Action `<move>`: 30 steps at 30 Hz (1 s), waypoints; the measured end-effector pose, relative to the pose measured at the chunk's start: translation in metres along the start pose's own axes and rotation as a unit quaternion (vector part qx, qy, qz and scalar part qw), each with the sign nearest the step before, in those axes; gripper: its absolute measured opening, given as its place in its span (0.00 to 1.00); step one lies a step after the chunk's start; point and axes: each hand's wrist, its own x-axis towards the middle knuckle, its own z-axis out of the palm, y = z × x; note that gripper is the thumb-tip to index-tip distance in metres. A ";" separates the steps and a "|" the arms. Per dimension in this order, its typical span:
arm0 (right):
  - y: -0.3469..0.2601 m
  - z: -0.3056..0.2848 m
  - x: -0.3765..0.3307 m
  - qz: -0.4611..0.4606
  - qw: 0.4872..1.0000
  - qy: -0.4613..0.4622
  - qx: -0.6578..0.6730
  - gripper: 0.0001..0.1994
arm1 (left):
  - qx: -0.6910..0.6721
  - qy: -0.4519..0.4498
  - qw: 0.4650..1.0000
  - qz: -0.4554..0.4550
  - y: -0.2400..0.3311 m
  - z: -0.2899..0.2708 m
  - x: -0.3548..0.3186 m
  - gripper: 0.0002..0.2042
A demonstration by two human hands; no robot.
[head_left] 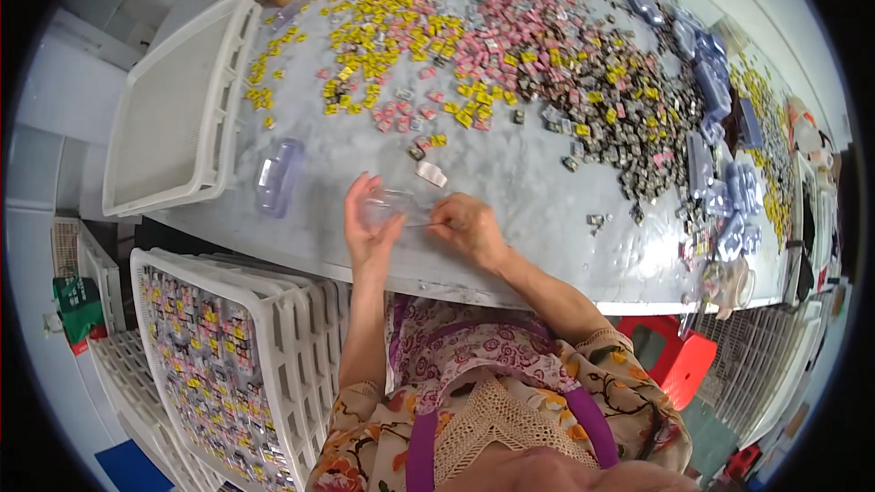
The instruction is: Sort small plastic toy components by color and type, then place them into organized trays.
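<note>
Near the front edge of the table, my left hand [372, 226] is closed around one side of a clear plastic tray [390, 206]. My right hand [469, 226] pinches at the tray's right end with curled fingers; whether they hold the tray itself or something small is hidden. Just beyond the tray lies a small pale pink-white piece [431, 173], and past it a few little yellow and dark pieces [428, 146]. Left of my hands, another clear plastic tray [280, 179] rests on the table, apart from them.
Several small wrapped pieces, yellow, pink and dark, spread in a pile [547, 55] over the grey table [319, 146]. Clear plastic trays [715, 100] are heaped at right. A white crate [173, 109] sits at left; filled crates [210, 355] stack below. A red stool [670, 355] stands right.
</note>
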 end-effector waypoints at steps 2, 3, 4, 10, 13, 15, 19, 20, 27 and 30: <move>-0.003 -0.022 -0.018 0.086 0.996 -0.014 0.007 0.09 | 0.092 -0.071 0.993 0.021 -0.005 0.017 0.000 0.35; -0.010 -0.036 -0.022 0.087 0.996 -0.020 0.004 0.09 | 0.092 -0.076 0.993 0.017 -0.008 0.022 -0.002 0.35; -0.015 -0.046 -0.026 0.087 0.996 -0.026 0.002 0.09 | 0.048 -0.083 0.995 -0.028 -0.012 0.024 -0.004 0.33; -0.014 -0.081 -0.045 0.025 0.996 0.057 -0.065 0.07 | 0.025 -0.134 0.983 -0.122 -0.027 0.027 -0.007 0.25; -0.005 -0.091 -0.051 -0.089 0.969 0.120 -0.196 0.09 | 0.104 -0.106 0.983 -0.112 -0.044 0.005 0.000 0.20; -0.008 -0.109 -0.062 -0.073 0.961 0.087 -0.253 0.10 | 0.163 -0.017 0.985 -0.060 -0.037 -0.026 0.004 0.18; -0.001 -0.127 -0.083 -0.038 0.957 -0.011 -0.288 0.13 | 0.220 0.088 0.971 0.001 -0.017 -0.102 0.027 0.19; 0.000 -0.130 -0.084 -0.036 0.957 -0.005 -0.288 0.13 | 0.490 0.118 0.854 0.129 -0.006 -0.103 0.032 0.19; 0.030 -0.180 -0.051 0.023 0.952 0.137 -0.274 0.14 | 0.414 -0.141 0.885 0.162 0.006 0.095 0.069 0.12; 0.045 -0.185 -0.045 0.094 0.926 0.140 -0.339 0.14 | 0.446 -0.265 0.834 0.186 -0.027 0.163 0.091 0.10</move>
